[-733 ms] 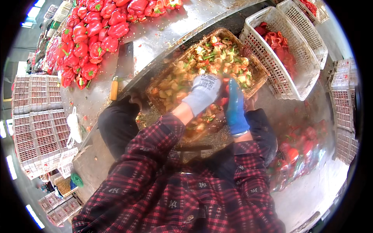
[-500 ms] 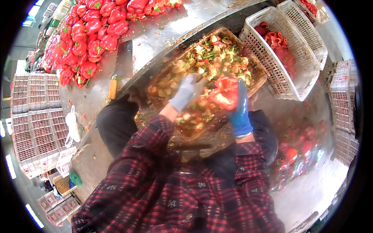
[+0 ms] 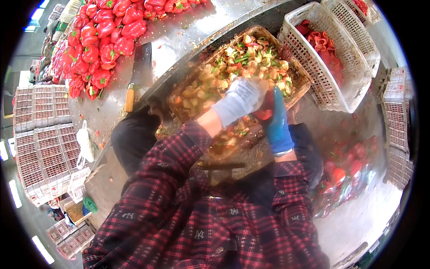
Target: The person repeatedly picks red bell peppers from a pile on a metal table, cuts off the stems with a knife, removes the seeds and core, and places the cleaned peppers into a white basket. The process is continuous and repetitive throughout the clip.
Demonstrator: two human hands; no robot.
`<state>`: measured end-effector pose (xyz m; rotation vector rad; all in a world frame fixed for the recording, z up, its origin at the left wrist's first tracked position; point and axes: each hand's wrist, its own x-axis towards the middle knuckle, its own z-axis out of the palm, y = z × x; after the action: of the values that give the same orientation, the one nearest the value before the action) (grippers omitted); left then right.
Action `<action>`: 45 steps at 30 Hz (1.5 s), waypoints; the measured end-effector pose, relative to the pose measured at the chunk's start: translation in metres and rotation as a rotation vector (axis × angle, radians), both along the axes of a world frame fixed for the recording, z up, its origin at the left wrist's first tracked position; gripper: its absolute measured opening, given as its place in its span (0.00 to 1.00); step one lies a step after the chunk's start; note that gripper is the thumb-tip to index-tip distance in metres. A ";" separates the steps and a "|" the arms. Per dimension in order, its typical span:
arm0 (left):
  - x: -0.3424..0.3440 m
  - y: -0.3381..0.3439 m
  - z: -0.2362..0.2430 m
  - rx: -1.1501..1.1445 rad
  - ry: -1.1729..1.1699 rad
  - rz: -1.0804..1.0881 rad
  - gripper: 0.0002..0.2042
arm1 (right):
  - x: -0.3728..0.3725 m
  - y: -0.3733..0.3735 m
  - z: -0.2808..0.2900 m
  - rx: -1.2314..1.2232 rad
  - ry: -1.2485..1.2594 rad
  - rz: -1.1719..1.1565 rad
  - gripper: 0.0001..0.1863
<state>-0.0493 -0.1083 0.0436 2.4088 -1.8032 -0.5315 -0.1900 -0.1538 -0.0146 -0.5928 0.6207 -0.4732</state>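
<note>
**Both gloved hands on one red pepper above the scrap crate**

I see my left hand (image 3: 239, 99), in a pale grey-white knit glove, and my right hand (image 3: 277, 123), in a blue rubber glove, meeting over the brown plastic crate of pepper cores and trimmings (image 3: 295, 74). Between them sits a red bell pepper (image 3: 265, 107), only a sliver of it showing. The left fingers curl down over its top and close on it; the right fingers wrap up along its side and clamp it from the right. Both hands touch the pepper, and it hangs above the crate's near half, clear of the scraps as far as I can tell.

The crate stands against the near edge of the wet steel worktop (image 3: 188, 31). On the worktop, near its left part, lies a broad cleaver with a wooden handle (image 3: 138, 71), handle toward me. Beyond it, along the far left edge, a heap of whole red peppers (image 3: 101, 42) spreads out. To the right of the crate stands a white lattice plastic basket (image 3: 340, 94) holding cut red pepper pieces (image 3: 323, 45).
</note>
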 end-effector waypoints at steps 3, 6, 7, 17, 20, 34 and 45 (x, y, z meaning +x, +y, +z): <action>0.018 0.013 -0.025 -0.546 0.658 0.370 0.04 | -0.008 -0.002 -0.003 -0.081 -0.051 -0.018 0.22; 0.035 0.044 -0.018 -0.562 0.718 0.386 0.06 | -0.011 -0.001 0.002 -0.301 -0.087 -0.026 0.23; 0.029 0.049 -0.015 -0.597 0.668 0.240 0.03 | -0.012 0.002 0.007 -0.389 -0.093 -0.035 0.24; 0.020 0.058 -0.014 -0.125 0.436 -0.374 0.17 | -0.011 -0.002 -0.022 -0.492 0.306 0.173 0.25; 0.011 0.056 -0.017 -0.067 0.327 -0.445 0.15 | -0.008 0.007 -0.010 -0.717 0.269 0.167 0.25; 0.004 0.115 -0.046 -0.025 0.162 0.373 0.09 | -0.003 0.007 0.027 -0.099 0.030 -0.022 0.25; 0.007 0.066 -0.018 0.123 0.020 -0.525 0.14 | -0.001 0.006 -0.007 -0.220 0.148 0.057 0.25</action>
<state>-0.0423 -0.0422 0.0253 1.9645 -2.4641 -0.7192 -0.1908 -0.1476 -0.0216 -0.8582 0.6948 -0.4499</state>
